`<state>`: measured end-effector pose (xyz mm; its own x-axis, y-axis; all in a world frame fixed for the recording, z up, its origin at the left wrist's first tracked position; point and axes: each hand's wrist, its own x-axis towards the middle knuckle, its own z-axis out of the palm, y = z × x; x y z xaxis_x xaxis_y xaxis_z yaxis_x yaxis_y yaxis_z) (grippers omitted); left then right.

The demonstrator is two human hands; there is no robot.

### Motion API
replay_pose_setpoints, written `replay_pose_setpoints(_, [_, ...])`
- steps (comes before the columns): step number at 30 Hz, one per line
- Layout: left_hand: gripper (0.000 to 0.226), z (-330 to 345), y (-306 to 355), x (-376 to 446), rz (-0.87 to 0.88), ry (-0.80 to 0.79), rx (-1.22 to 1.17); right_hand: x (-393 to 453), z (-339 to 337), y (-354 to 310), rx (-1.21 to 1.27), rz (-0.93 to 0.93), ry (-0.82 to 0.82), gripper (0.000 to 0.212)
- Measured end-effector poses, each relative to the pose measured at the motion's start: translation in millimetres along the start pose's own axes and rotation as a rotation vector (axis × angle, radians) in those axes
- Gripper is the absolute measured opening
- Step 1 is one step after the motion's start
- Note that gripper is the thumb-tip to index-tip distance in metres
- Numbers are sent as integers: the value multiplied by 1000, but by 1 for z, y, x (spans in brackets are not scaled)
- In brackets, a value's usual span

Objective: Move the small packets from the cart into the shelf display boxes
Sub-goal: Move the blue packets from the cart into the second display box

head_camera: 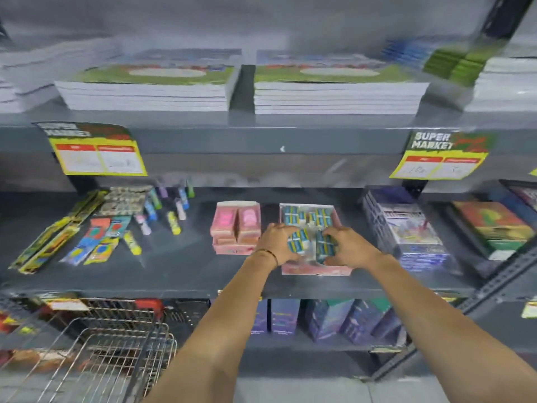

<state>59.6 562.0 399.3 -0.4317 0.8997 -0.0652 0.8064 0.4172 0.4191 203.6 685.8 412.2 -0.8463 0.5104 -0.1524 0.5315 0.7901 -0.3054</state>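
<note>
A pink open display box (315, 269) sits on the middle grey shelf, partly filled with small blue-and-yellow packets (293, 215). My left hand (277, 241) grips one bundle of these packets (298, 241) over the box's front half. My right hand (347, 245) grips another bundle (324, 247) just beside it. Both bundles are inside the box's outline, low over it. A second pink display box (236, 226) with pink packets stands to the left. The wire cart (110, 356) is at the lower left; its contents are not visible.
Highlighters and pen packs (116, 225) lie loose on the shelf's left. Stacked purple boxes (406, 228) stand right of the display box. Notebook piles (334, 91) fill the upper shelf, with hanging price tags (97, 152). A shelf upright (494, 283) slants at right.
</note>
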Motion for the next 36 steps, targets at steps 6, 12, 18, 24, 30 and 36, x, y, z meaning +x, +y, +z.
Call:
replay_pose_setpoints(6, [50, 15, -2, 11, -8, -51, 56, 14, 5, 11, 26, -14, -110, 50])
replay_pose_setpoints(12, [44, 25, 0, 18, 13, -104, 221, 22, 24, 16, -44, -17, -153, 42])
replay_pose_setpoints(18, [42, 30, 0, 23, -55, -113, 257, 23, 26, 12, -23, 18, -136, 40])
replay_pose_setpoints(24, [47, 28, 0, 15, -47, -69, 151, 24, 22, 2, -11, 97, -161, 40])
replay_pose_setpoints(30, [73, 4, -43, -26, -44, 186, 117, 28, 23, -75, 46, -75, 164, 39])
replay_pose_setpoints(36, [80, -35, -153, -143, -268, 316, 86, 36, 75, -218, 82, -389, 114, 47])
